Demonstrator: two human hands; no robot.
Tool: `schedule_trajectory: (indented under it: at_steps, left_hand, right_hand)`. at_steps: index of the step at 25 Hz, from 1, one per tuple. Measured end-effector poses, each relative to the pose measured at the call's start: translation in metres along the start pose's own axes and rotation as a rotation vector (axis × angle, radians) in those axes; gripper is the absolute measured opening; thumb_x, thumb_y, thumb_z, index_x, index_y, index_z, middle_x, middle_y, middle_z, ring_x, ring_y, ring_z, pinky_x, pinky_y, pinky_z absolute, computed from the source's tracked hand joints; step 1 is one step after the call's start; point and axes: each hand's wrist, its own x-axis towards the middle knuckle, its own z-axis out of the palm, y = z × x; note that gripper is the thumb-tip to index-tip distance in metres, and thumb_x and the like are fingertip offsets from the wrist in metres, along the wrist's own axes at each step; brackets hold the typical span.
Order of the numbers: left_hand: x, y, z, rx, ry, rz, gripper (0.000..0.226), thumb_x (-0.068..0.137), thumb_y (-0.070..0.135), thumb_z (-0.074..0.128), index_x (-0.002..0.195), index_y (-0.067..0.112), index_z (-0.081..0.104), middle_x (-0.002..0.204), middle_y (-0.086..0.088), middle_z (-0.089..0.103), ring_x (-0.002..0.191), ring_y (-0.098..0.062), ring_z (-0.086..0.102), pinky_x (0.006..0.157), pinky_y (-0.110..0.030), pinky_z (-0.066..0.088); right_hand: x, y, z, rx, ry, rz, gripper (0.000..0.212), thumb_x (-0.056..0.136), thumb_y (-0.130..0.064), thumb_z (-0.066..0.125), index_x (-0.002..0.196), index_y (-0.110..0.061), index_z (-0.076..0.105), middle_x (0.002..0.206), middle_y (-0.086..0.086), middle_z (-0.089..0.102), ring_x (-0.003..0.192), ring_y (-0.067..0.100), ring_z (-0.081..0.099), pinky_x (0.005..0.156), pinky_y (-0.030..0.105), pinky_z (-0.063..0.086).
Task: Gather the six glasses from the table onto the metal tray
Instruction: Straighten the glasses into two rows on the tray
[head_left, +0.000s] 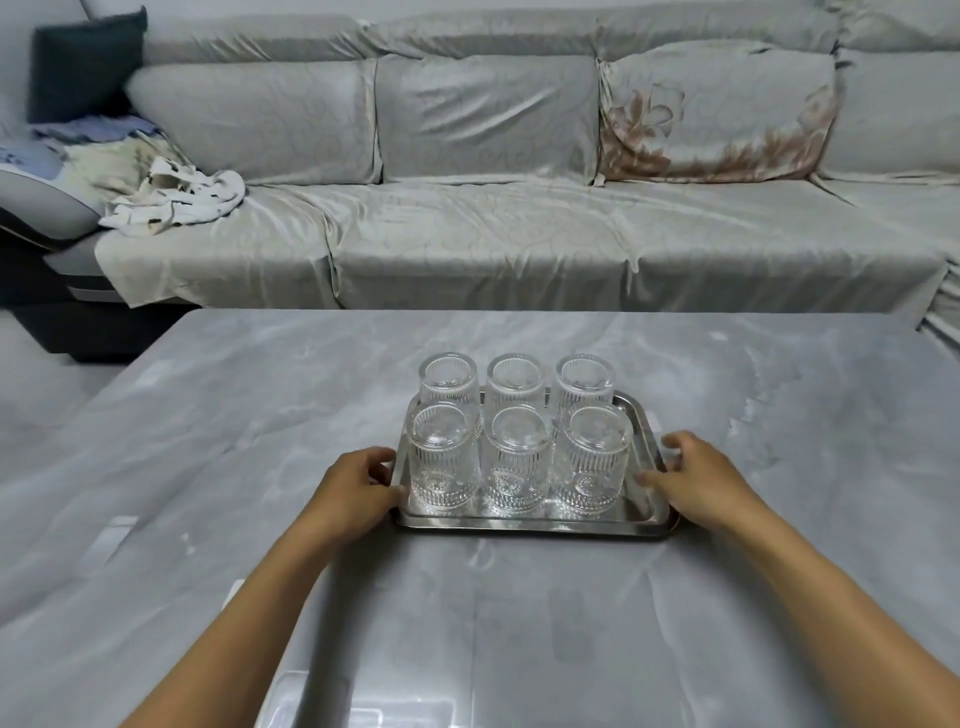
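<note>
Nearest to us, our two bare forearms reach forward over the grey marbled table (208, 467) toward the metal tray (530, 526), which sits flat on the tabletop.

Our left hand (353, 491) is at the tray's left edge, fingers curled around the rim with the thumb (390, 492) lying on top of it, close beside the nearest left glass. Our right hand (696, 480) is at the tray's right edge, thumb pressed on the rim and fingers bent around the outer side; whether the fingertips reach under the tray we cannot tell. Neither hand touches a glass.

All six glasses stand on the tray in two rows of three, and they appear to be upside down, thick bases upward. In the near row are the left glass (442, 460), the middle glass (518, 462) and the right glass (595, 460). Behind them, along the tray's far side, stand the far left glass (448, 379), the far middle glass (515, 379) and the far right glass (584, 378). They are ribbed and clear, each just beside its neighbours.

Beyond the tray, past the table's far edge, runs a long grey sofa (493, 234), with crumpled cloths (176, 197) at its left end and a flowered cushion (717, 114) to the right.
</note>
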Motion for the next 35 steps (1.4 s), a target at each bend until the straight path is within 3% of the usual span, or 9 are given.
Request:
schedule_trajectory:
  at_steps: [4, 10, 14, 17, 20, 25, 30, 33, 35]
  left_hand:
    - [-0.003, -0.003, 0.009, -0.111, 0.025, -0.01, 0.031, 0.077, -0.003, 0.069, 0.07, 0.027, 0.071, 0.045, 0.013, 0.06, 0.047, -0.002, 0.052, 0.051, -0.014, 0.044]
    - [-0.006, -0.004, 0.009, -0.101, -0.011, 0.022, 0.022, 0.078, -0.002, 0.07, 0.086, 0.017, 0.075, 0.068, -0.006, 0.06, 0.06, -0.015, 0.051, 0.061, -0.027, 0.043]
    - [0.01, -0.002, -0.022, 0.014, -0.038, 0.073, 0.068, 0.072, 0.0, 0.079, 0.134, 0.01, 0.054, 0.12, -0.007, 0.064, 0.096, -0.02, 0.06, 0.074, -0.029, 0.049]
    - [0.028, 0.011, -0.042, 0.2, -0.283, 0.186, 0.104, 0.066, 0.01, 0.087, 0.15, 0.025, 0.028, 0.142, 0.015, 0.04, 0.126, -0.011, 0.043, 0.09, -0.028, 0.044]
    - [0.045, 0.019, -0.034, 0.235, -0.457, 0.255, 0.109, 0.066, 0.01, 0.087, 0.151, 0.03, 0.023, 0.144, 0.019, 0.041, 0.131, -0.01, 0.041, 0.093, -0.016, 0.043]
    - [0.053, 0.005, -0.028, 0.086, -0.407, 0.302, 0.1, 0.067, 0.006, 0.086, 0.147, 0.029, 0.031, 0.138, 0.01, 0.051, 0.125, -0.008, 0.048, 0.076, -0.001, 0.045]
    - [0.043, 0.018, -0.037, 0.138, -0.348, 0.292, 0.088, 0.072, 0.002, 0.081, 0.145, 0.023, 0.037, 0.14, 0.007, 0.051, 0.129, -0.013, 0.049, 0.087, -0.02, 0.048]
    - [0.046, 0.046, -0.054, 0.107, -0.058, 0.475, 0.062, 0.078, 0.013, 0.077, 0.134, 0.027, 0.053, 0.131, 0.012, 0.057, 0.122, -0.007, 0.054, 0.096, -0.031, 0.048]
    - [0.049, 0.07, -0.055, 0.273, -0.132, 0.577, 0.065, 0.076, 0.033, 0.079, 0.135, 0.033, 0.051, 0.133, 0.019, 0.053, 0.122, -0.001, 0.049, 0.102, -0.028, 0.04]
  right_hand:
    - [-0.001, 0.004, 0.01, 0.215, 0.034, 0.054, 0.025, 0.077, -0.007, 0.064, 0.102, -0.011, 0.069, 0.076, 0.0, 0.068, 0.075, 0.022, 0.062, 0.068, 0.03, 0.044]
    - [-0.002, 0.004, 0.012, 0.173, 0.034, 0.024, 0.023, 0.078, -0.006, 0.061, 0.098, -0.013, 0.069, 0.071, -0.003, 0.062, 0.075, 0.024, 0.059, 0.067, 0.031, 0.043]
    - [0.015, 0.005, -0.012, 0.009, 0.001, -0.246, 0.056, 0.074, -0.012, 0.073, 0.126, -0.025, 0.055, 0.117, -0.004, 0.06, 0.107, 0.022, 0.058, 0.088, 0.035, 0.046]
    - [0.038, -0.009, -0.026, 0.061, -0.477, -0.397, 0.1, 0.063, -0.022, 0.085, 0.144, -0.038, 0.03, 0.144, -0.021, 0.039, 0.128, 0.001, 0.038, 0.102, 0.021, 0.034]
    - [0.056, -0.006, -0.018, 0.045, -0.616, -0.433, 0.118, 0.051, -0.037, 0.09, 0.146, -0.044, 0.019, 0.151, -0.026, 0.025, 0.138, 0.0, 0.024, 0.113, 0.021, 0.02]
    - [0.065, -0.003, -0.014, 0.041, -0.563, -0.433, 0.123, 0.049, -0.038, 0.092, 0.147, -0.039, 0.018, 0.148, -0.023, 0.03, 0.136, 0.002, 0.028, 0.108, 0.019, 0.023]
    - [0.049, -0.013, -0.033, 0.012, -0.448, -0.397, 0.098, 0.065, -0.019, 0.086, 0.144, -0.034, 0.03, 0.144, -0.014, 0.039, 0.131, 0.008, 0.036, 0.104, 0.024, 0.028]
    - [0.035, -0.049, -0.054, 0.176, -0.063, -0.544, 0.057, 0.07, -0.046, 0.077, 0.122, -0.042, 0.052, 0.131, -0.015, 0.057, 0.123, 0.006, 0.05, 0.101, 0.032, 0.039]
    - [0.025, -0.087, -0.047, 0.041, -0.166, -0.672, 0.067, 0.066, -0.07, 0.066, 0.126, -0.043, 0.05, 0.135, -0.02, 0.052, 0.124, -0.002, 0.043, 0.105, 0.03, 0.035]
